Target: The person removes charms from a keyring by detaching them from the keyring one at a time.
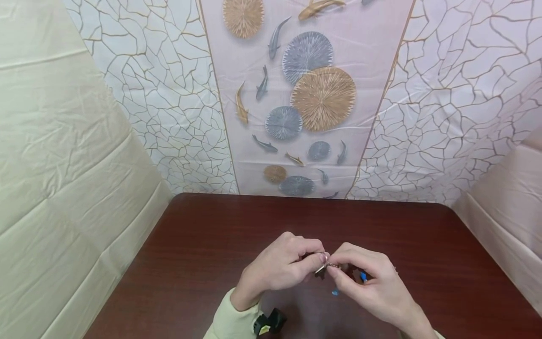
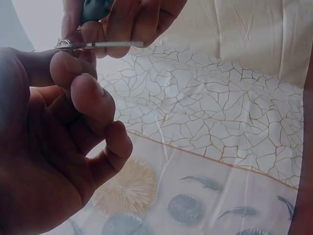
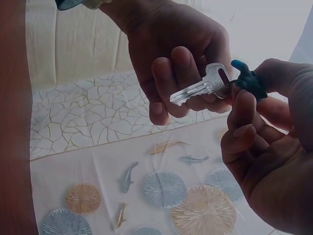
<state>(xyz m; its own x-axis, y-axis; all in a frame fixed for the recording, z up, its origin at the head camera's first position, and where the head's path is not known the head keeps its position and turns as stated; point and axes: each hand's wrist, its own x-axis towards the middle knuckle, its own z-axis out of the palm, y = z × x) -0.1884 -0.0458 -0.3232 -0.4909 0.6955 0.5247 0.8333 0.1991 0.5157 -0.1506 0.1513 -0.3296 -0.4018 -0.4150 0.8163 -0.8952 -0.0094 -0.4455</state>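
Over the near part of the table, my left hand [image 1: 279, 263] and right hand [image 1: 374, 285] meet at a small key ring [image 2: 65, 44]. The left thumb and index finger pinch the ring. A silver key [image 3: 198, 90] hangs on it, its toothed blade beside the left fingers in the right wrist view. My right thumb and fingertips grip a small teal-blue figure-like charm [image 3: 250, 84] close to the ring; its exact shape is partly covered by the fingers. In the head view, blue bits of the charm [image 1: 363, 276] show between the right fingers. Fingertips hide how ring and charm join.
A dark red-brown wooden table [image 1: 203, 235] lies under both hands. Behind it hangs a cloth [image 1: 262, 155] with fish and round leaf prints, with pale cloth walls [image 1: 76, 197] at the sides. A black wrist device [image 1: 271, 322] sits at the left sleeve.
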